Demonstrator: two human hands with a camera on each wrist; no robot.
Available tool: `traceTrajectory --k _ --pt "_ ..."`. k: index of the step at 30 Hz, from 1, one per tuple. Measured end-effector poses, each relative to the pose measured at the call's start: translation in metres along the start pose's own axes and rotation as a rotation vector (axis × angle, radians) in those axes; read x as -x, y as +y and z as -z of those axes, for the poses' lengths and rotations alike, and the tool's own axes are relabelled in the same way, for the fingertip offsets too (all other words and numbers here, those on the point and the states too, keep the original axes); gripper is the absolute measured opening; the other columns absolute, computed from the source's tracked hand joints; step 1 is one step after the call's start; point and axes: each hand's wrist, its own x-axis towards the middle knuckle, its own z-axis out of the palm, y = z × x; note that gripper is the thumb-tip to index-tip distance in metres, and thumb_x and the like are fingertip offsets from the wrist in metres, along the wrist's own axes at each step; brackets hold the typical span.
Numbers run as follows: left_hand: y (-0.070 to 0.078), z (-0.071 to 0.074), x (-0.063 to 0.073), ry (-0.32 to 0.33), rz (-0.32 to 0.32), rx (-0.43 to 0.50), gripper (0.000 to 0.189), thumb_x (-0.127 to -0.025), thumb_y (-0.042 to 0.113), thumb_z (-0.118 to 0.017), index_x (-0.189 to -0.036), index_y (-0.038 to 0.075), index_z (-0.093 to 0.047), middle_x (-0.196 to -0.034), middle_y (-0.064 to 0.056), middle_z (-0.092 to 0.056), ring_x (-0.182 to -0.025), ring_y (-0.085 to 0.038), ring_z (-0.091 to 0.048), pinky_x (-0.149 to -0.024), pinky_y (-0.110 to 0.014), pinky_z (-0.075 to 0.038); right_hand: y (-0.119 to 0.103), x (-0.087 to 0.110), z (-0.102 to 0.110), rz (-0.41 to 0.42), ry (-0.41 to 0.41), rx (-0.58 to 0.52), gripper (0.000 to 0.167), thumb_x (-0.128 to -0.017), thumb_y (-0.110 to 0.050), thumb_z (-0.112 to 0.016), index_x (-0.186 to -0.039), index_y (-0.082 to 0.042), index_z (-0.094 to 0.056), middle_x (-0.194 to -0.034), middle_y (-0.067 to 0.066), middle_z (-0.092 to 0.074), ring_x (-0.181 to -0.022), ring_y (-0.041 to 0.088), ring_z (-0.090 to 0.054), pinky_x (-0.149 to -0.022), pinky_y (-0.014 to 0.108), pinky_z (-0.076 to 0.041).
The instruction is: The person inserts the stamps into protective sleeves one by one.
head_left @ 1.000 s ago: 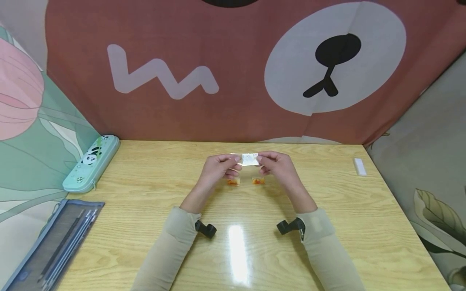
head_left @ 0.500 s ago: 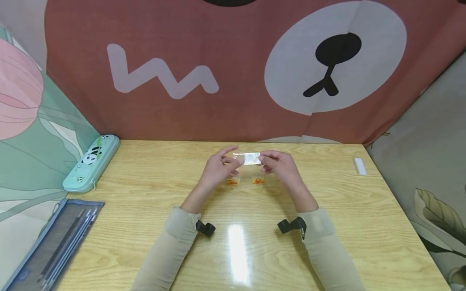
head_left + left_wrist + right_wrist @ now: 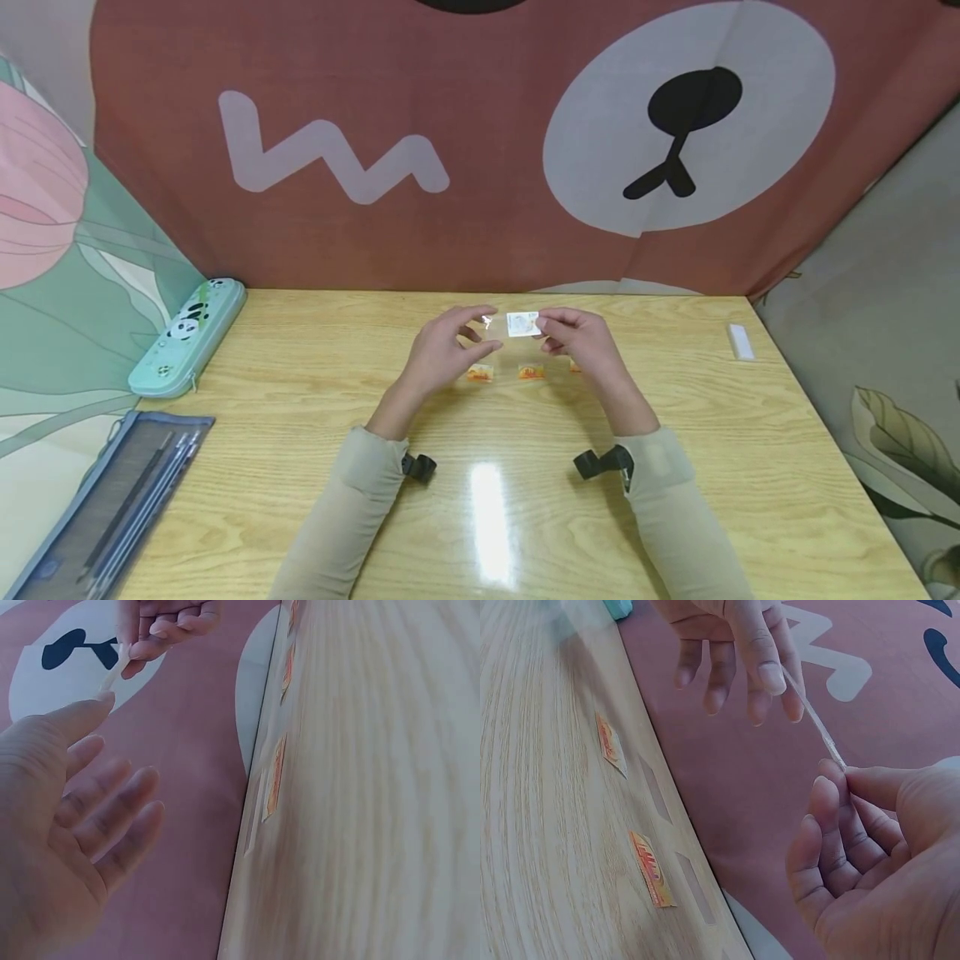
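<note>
Above the table, a small flat clear packet with a white printed part [image 3: 522, 323] is held up. My right hand [image 3: 583, 342] pinches its right end between thumb and fingers. My left hand [image 3: 446, 346] is at the clear left end, thumb and index finger spread apart; in the right wrist view the thin edge of the packet [image 3: 814, 724] runs toward the left thumb. On the table below lie small orange printed pieces, one near the left hand [image 3: 480, 373], a middle one [image 3: 531, 372], and one partly hidden by the right hand [image 3: 575, 367].
A mint pencil case with pandas [image 3: 187, 337] lies at the left edge, with a mesh zip pouch [image 3: 112, 508] of pencils in front of it. At the far right sits a small white block [image 3: 741, 342]. A brown printed cloth [image 3: 480, 242] hangs behind the table.
The left fingers have loosened from the packet and spread apart. The packet has shifted slightly right and up with the right hand, which keeps its pinch.
</note>
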Motion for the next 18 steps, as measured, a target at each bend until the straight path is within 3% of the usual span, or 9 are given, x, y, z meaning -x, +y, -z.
traceTrajectory --k 6,13,18 --pt "0.0009 0.0024 -0.0003 -0.016 0.012 0.05 0.062 -0.084 0.039 -0.083 -0.14 0.028 -0.059 -0.122 -0.002 -0.069 -0.087 -0.013 -0.074 -0.066 -0.024 -0.06 0.0 -0.0005 0.0003 0.006 0.015 0.004 0.037 -0.1 -0.024 -0.066 -0.126 0.002 -0.066 -0.088 -0.006 -0.069 -0.07 0.007 -0.066 -0.074 0.025 -0.06" --pt "0.0001 0.0018 -0.0003 0.01 -0.03 0.043 0.046 -0.09 0.031 -0.079 -0.133 0.024 -0.066 -0.119 -0.008 -0.073 -0.083 -0.015 -0.074 -0.071 -0.03 -0.061 0.0012 -0.0014 0.0007 0.001 0.013 0.002 0.037 -0.1 -0.025 -0.067 -0.125 0.002 -0.067 -0.088 -0.007 -0.069 -0.071 0.007 -0.065 -0.075 0.026 -0.06" --pt "-0.0002 0.0 -0.0005 0.012 -0.037 0.031 0.045 -0.09 0.029 -0.08 -0.132 0.021 -0.067 -0.117 -0.009 -0.074 -0.082 -0.017 -0.075 -0.071 -0.032 -0.06 0.002 -0.0014 0.0008 -0.004 0.011 0.003 0.037 -0.1 -0.026 -0.067 -0.124 0.002 -0.067 -0.089 -0.005 -0.068 -0.071 0.007 -0.065 -0.078 0.03 -0.061"
